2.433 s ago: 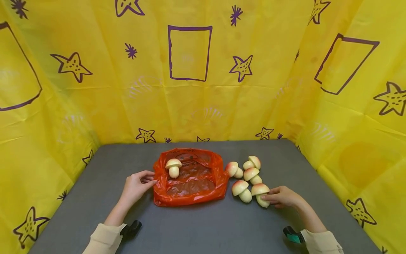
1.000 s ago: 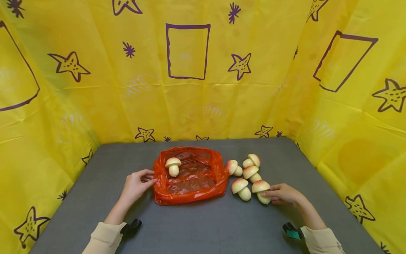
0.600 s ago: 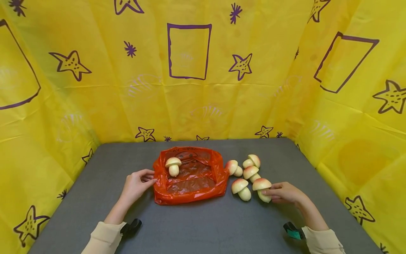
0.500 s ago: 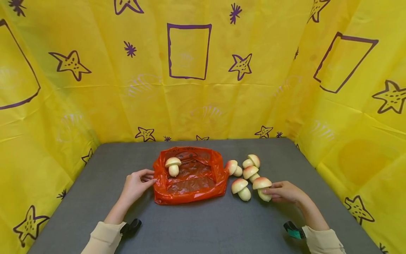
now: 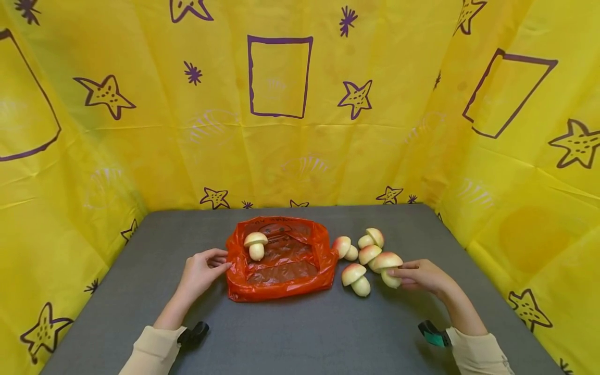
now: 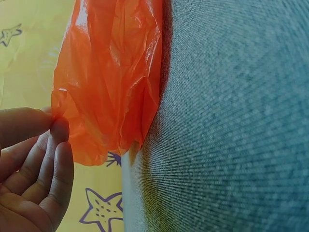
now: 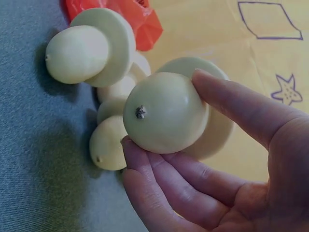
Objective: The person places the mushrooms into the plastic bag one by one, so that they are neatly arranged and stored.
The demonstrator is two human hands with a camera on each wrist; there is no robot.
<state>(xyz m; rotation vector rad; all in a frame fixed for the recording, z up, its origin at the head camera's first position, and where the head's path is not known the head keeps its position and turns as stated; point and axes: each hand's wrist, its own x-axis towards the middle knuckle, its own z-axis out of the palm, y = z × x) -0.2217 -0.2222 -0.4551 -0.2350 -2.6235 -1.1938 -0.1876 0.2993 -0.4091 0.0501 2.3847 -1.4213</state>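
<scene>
My left hand (image 5: pixel 200 273) pinches the left rim of a red plastic bag (image 5: pixel 281 290) between thumb and fingertip, as the left wrist view shows. The bag's mouth gapes upward, and a pale toy mushroom (image 5: pixel 256 246) lies inside at its left. On the right, my right hand (image 5: pixel 422 276) holds another toy mushroom (image 5: pixel 387 263) by its stem, thumb on one side and fingers on the other. That mushroom (image 7: pixel 166 113) appears raised off the table in the right wrist view. Its cap is cream with a reddish tint.
Several more toy mushrooms (image 5: pixel 356 279) lie between the bag and my right hand, one touching the bag's right side. The grey table (image 5: pixel 300 338) is enclosed by yellow cloth walls (image 5: pixel 281 156) with purple drawings at the back and sides.
My right hand has gripped the nearest mushroom and lifted it slightly, up and away from the table's front. The left hand and the bag have stayed put.
</scene>
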